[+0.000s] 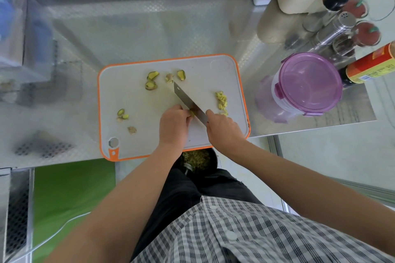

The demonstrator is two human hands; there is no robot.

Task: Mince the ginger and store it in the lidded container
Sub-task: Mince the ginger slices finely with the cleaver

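1. The left hand (174, 123) rests on the cutting board (136, 132); its fingers curl down onto a small piece of ginger (193, 112) and pin it to the board, right against the blade.
2. The right hand (222, 129) is wrapped round the handle of the knife (188, 101); the handle is hidden inside the fist; the blade runs up and to the left from this hand, meeting the ginger beside the left fingertips.
3. The two hands sit close together, with only the blade between them.
4. A little pile of cut strips (221, 102) lies on the board just beyond the right hand, toward its outer side.
5. Several slices (152, 80) with dark skin lie past the knife tip, well ahead of both hands; a few scraps (123, 114) lie to the left of the left hand.
6. The lidded container (307, 85) stands on the steel counter (149, 28), off the board and well to the right of the right hand; its purple lid is on.
7. Farther right and beyond the container stand a steel shaker (335, 30) and a bottle (367, 66) with a red and yellow label.
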